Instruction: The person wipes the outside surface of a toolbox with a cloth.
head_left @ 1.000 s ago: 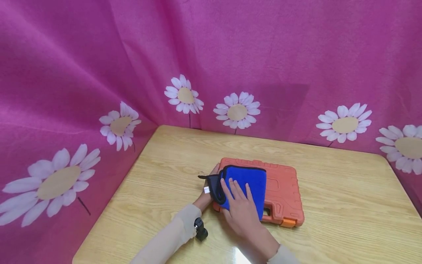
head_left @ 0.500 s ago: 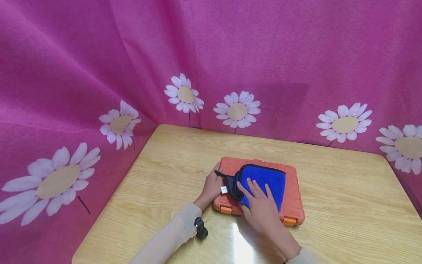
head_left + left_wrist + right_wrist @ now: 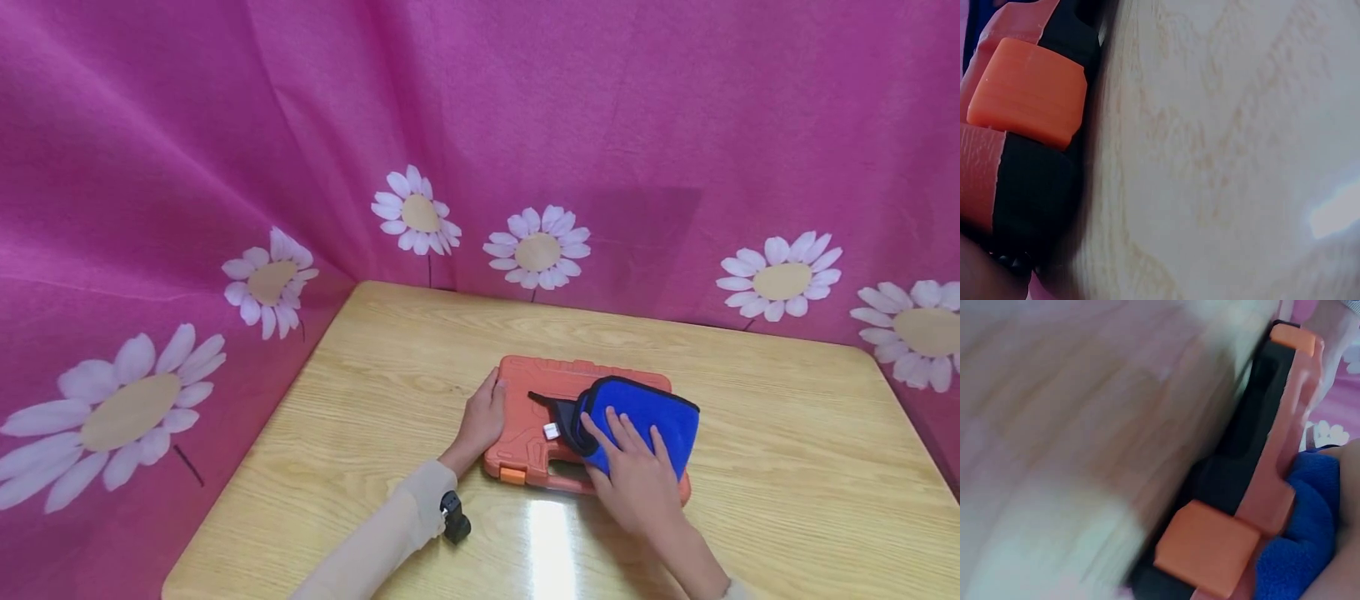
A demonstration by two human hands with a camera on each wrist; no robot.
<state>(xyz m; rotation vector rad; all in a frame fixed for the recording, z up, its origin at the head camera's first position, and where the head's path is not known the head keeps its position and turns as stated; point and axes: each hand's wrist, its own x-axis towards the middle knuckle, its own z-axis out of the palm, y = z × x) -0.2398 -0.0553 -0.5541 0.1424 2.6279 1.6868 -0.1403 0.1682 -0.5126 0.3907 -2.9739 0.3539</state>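
An orange-red plastic carrying case (image 3: 525, 417) lies flat on the table, its handle side toward me. My left hand (image 3: 480, 421) holds the case's left edge in the head view; the tips of its fingers are partly hidden. A blue cloth (image 3: 667, 417) with black edging lies folded on the right part of the case, overhanging its right edge. Its dark grey flap (image 3: 567, 421) with a white label points left. My right hand (image 3: 637, 483) presses flat on the cloth, fingers spread. In the right wrist view, the bunched cloth (image 3: 1300, 544) sits beside the orange latch (image 3: 1210, 547).
The wooden table (image 3: 405, 358) extends around the case. A pink curtain (image 3: 637, 100) with white flowers hangs along the table's back and left. A black wrist camera (image 3: 455, 518) is strapped at the left sleeve. The case's left latch (image 3: 1029, 90) is closed.
My right hand has slid the blue cloth rightward over the case, from its left part to its right edge. The left hand and the case stay in place, and the case's left side is uncovered.
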